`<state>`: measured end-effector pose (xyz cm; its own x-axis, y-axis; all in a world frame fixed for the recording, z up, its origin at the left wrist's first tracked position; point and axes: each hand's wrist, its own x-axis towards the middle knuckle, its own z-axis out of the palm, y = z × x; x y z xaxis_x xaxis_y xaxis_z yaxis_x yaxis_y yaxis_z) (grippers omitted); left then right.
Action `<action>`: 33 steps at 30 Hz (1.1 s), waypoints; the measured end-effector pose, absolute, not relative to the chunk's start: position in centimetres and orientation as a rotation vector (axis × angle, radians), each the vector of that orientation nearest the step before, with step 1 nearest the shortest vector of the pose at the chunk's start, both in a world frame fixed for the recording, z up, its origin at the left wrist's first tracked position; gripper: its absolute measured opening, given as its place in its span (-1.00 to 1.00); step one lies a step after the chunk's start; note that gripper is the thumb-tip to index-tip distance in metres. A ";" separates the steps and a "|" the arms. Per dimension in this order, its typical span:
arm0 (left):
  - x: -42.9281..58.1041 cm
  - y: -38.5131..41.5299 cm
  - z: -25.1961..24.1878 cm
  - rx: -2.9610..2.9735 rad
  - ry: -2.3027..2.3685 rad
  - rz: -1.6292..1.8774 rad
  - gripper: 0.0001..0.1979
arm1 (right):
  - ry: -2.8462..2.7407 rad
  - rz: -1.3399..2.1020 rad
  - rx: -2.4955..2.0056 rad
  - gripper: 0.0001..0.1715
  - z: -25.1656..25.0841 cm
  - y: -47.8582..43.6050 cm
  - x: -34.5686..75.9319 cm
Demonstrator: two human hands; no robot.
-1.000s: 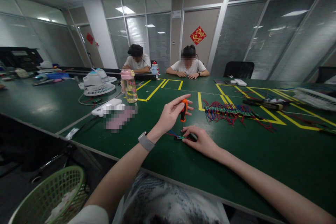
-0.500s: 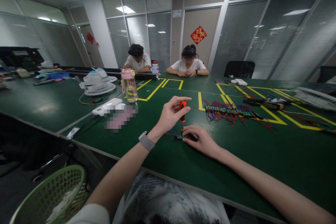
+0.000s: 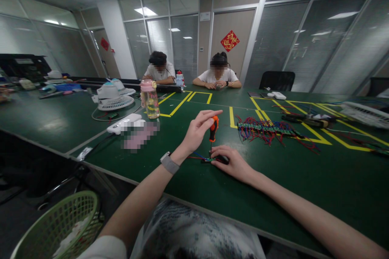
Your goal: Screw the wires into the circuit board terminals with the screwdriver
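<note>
An orange-and-black screwdriver stands nearly upright, its tip down at a small green circuit board. My left hand has its thumb and fingers closed at the handle, with the index finger stretched over the top. Flat on the table, my right hand grips the board's right end and steadies it near the screwdriver tip. Thin red and blue wires run out to the left of the board. A small black part shows partly under my right hand; what it is I cannot tell.
On the green table, a row of wired circuit boards lies at right. To the left are a pink-lidded bottle, a white power strip and white fans. Two people sit opposite. A green basket stands below.
My left thumb and fingers have shifted and straightened around the handle, uncovering more of it. The screwdriver handle leans slightly further right. My right hand and the board stay put.
</note>
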<state>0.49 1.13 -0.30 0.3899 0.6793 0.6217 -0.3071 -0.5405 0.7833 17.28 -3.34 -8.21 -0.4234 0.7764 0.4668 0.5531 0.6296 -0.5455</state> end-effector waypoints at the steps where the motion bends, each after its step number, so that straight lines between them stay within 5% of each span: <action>1: 0.5 1.2 -0.3 1.668 0.295 1.271 -0.66 | -2.136 0.405 -1.040 -0.89 -8.2 -3.3 17.3; 33: 0.5 1.0 -0.2 1.602 0.246 1.244 -0.67 | -2.158 0.360 -1.061 -0.88 -8.0 -3.6 17.1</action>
